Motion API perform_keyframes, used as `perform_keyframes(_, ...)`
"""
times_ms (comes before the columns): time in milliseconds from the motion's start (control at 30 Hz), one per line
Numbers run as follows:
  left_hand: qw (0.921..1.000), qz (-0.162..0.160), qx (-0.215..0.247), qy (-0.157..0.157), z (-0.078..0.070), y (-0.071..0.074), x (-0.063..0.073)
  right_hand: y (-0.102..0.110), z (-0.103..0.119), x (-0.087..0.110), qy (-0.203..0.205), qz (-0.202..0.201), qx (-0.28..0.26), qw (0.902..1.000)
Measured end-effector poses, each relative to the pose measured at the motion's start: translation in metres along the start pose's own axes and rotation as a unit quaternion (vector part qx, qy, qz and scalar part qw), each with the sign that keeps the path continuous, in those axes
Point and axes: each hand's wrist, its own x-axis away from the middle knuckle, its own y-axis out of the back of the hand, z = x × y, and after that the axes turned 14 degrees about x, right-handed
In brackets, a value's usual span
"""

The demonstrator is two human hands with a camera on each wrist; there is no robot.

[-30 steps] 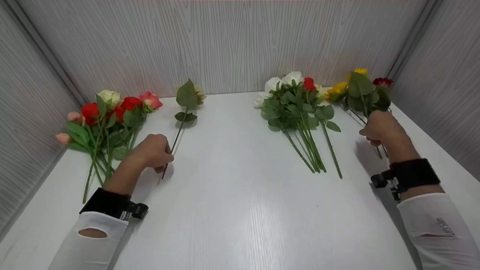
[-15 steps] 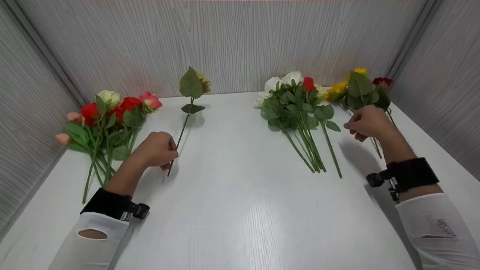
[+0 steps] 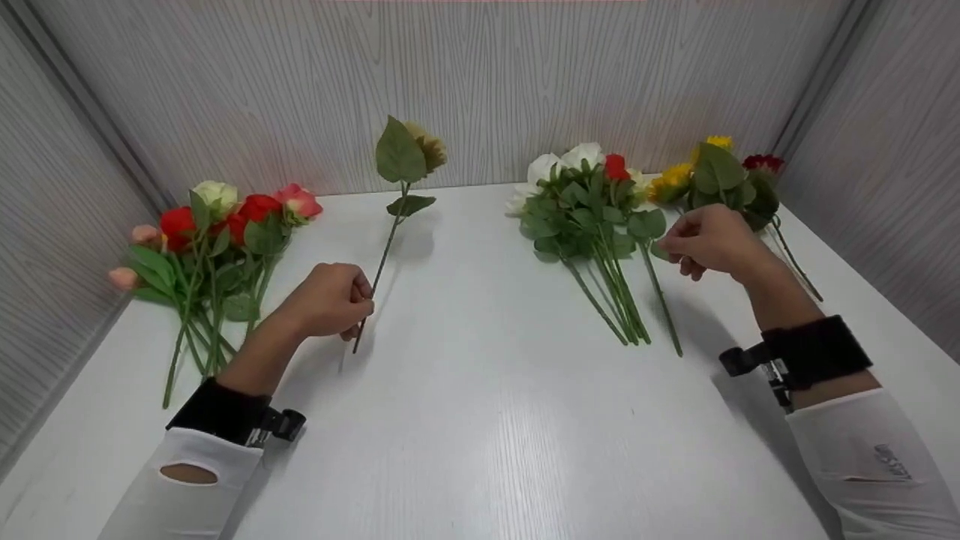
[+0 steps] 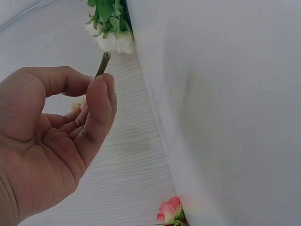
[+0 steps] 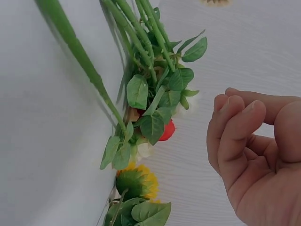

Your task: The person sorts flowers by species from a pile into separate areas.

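My left hand [image 3: 330, 300] pinches a sunflower [image 3: 431, 150] low on its thin stem. The bloom faces the back wall, with a broad leaf [image 3: 400, 152] on the near side. In the left wrist view the cut end of the stem [image 4: 103, 63] pokes out past thumb and fingers. My right hand [image 3: 709, 240], empty with fingers loosely bent, hovers left of the yellow sunflowers [image 3: 673, 182]. In the head view its fingertips overlap leaves of a single stem [image 3: 662, 300]. The right wrist view shows a gap between the hand [image 5: 254, 146] and the flowers.
White roses [image 3: 581, 155] and a red bloom [image 3: 616, 166] lie bunched right of centre. Red roses [image 3: 178, 227], a pink one [image 3: 298, 201] and a cream one [image 3: 216, 196] lie at left. A dark red flower [image 3: 763, 163] is far right. Grey wood-grain walls [image 3: 465, 90] enclose the white table [image 3: 480, 420].
My left hand has raised the sunflower and carried it to the right, the stem leaving the table. My right hand has drawn away leftward from the stems at the right, empty.
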Motion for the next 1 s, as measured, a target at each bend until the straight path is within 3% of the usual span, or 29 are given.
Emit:
perform_keyframes(500, 0.9963, -0.004, 0.041, -0.075, -0.026, -0.020, 0.012, -0.015, 0.044, 0.016, 0.050, 0.003, -0.060, 0.9970)
perform_keyframes(767, 0.9913, -0.009, 0.039, -0.126, -0.038, -0.027, 0.017, -0.036, 0.069, 0.024, 0.104, 0.061, -0.085, 0.9891)
perform_keyframes(1000, 0.9846, -0.014, 0.007, -0.174, -0.047, -0.036, 0.022, -0.053, 0.085, 0.032, 0.124, 0.091, -0.088, 0.9841)
